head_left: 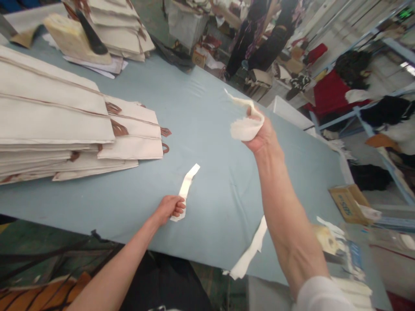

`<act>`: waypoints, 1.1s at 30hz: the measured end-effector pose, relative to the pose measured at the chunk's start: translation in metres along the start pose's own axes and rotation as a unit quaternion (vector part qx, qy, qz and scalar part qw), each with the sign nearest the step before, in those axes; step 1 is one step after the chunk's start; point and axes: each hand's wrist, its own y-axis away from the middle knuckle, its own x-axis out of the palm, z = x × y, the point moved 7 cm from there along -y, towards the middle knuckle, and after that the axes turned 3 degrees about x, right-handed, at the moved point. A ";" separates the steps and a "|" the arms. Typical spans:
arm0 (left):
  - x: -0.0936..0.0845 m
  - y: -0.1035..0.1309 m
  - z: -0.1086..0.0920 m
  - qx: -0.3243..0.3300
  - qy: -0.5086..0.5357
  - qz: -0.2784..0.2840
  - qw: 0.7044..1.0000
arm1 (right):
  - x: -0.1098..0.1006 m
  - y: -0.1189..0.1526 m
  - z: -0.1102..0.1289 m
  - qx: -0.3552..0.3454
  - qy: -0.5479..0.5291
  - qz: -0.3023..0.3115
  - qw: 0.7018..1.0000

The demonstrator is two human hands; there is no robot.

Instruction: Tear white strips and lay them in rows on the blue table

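My left hand point(171, 208) is closed on a narrow white strip point(188, 179) low over the near side of the blue-grey table point(207, 142). The strip's upper end points away from me. Farther out to the right, my right hand point(259, 131) is raised over the table with a cream fabric strip point(248, 128) curled around its fingers. One thin end of that strip hangs out to the left. Another off-white strip point(251, 248) with ragged ends lies across the table's near edge, partly behind my right forearm.
Stacked cream fabric panels point(52, 108) with brown loops fill the left side. A yellowish block with a black handle point(78, 39) stands behind them, by another fabric pile point(116, 28). A cardboard box point(348, 203) sits at right. Someone's dark-clothed legs point(256, 39) show beyond the table.
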 end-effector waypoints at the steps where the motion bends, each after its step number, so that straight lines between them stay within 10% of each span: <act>1: -0.003 0.000 -0.003 -0.003 0.012 0.011 1.000 | 0.004 0.015 -0.007 0.002 0.001 -0.012 1.000; 6: -0.006 0.020 -0.022 0.025 0.079 0.053 0.995 | 0.040 0.087 -0.059 0.038 0.065 0.004 0.997; 11: 0.015 0.093 -0.038 0.105 0.115 0.121 0.980 | 0.077 0.151 -0.158 0.108 0.127 0.033 0.985; 16: 0.005 0.155 -0.039 0.181 0.089 0.085 0.976 | 0.092 0.210 -0.245 0.089 0.207 0.030 0.974; 20: -0.013 0.157 -0.018 0.165 0.057 0.030 0.984 | 0.099 0.239 -0.269 0.019 0.379 0.046 0.924; 24: -0.034 0.145 0.008 0.142 0.078 -0.035 0.986 | 0.083 0.245 -0.283 0.035 0.461 0.061 0.885; 29: -0.060 0.152 0.016 0.117 0.091 -0.077 0.986 | 0.015 0.213 -0.288 0.114 0.607 -0.099 0.780; 33: -0.074 0.163 0.008 0.109 0.097 -0.092 0.985 | 0.007 0.189 -0.303 0.107 0.643 -0.158 0.742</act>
